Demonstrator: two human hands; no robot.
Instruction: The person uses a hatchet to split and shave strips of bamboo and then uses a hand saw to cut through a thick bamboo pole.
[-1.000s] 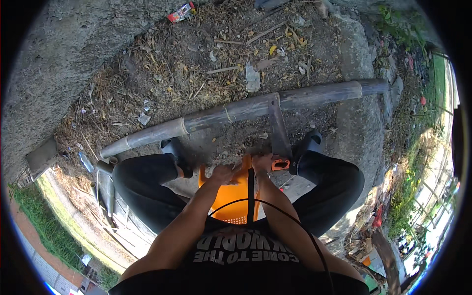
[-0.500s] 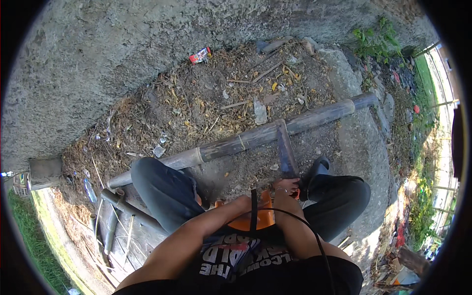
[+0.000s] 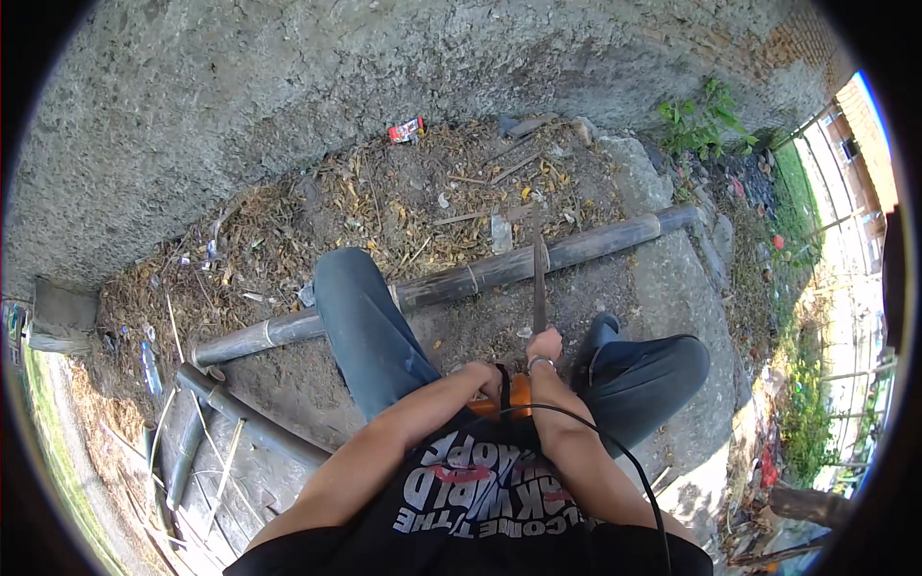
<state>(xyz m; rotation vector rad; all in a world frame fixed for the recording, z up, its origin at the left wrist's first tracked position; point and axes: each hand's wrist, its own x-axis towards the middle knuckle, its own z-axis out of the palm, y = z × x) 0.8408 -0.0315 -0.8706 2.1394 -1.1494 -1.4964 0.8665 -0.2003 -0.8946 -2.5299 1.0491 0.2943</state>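
My right hand (image 3: 545,346), with a band round its wrist, is closed round the handle end of a handsaw (image 3: 540,278). The saw's narrow-looking blade points away from me and lies across a dark bamboo pole (image 3: 499,274); its tip reaches past the pole. The handle is hidden in my fist. My left hand (image 3: 490,380) is between my knees, against a black strap and an orange object (image 3: 519,396) whose kind I cannot make out. The left fingers are mostly hidden.
More bamboo lengths (image 3: 259,422) and thin strips lie at the left. A rough wall (image 3: 336,67) rises at the far side. Dry leaves, litter and a red packet (image 3: 405,131) lie along its foot. A concrete ledge (image 3: 672,317) runs along the right. A black cable hangs over my right arm.
My right hand has moved up and slightly left, and the saw blade has turned from its broad face to nearly edge-on. My left knee has shifted right in the picture; the view has tilted.
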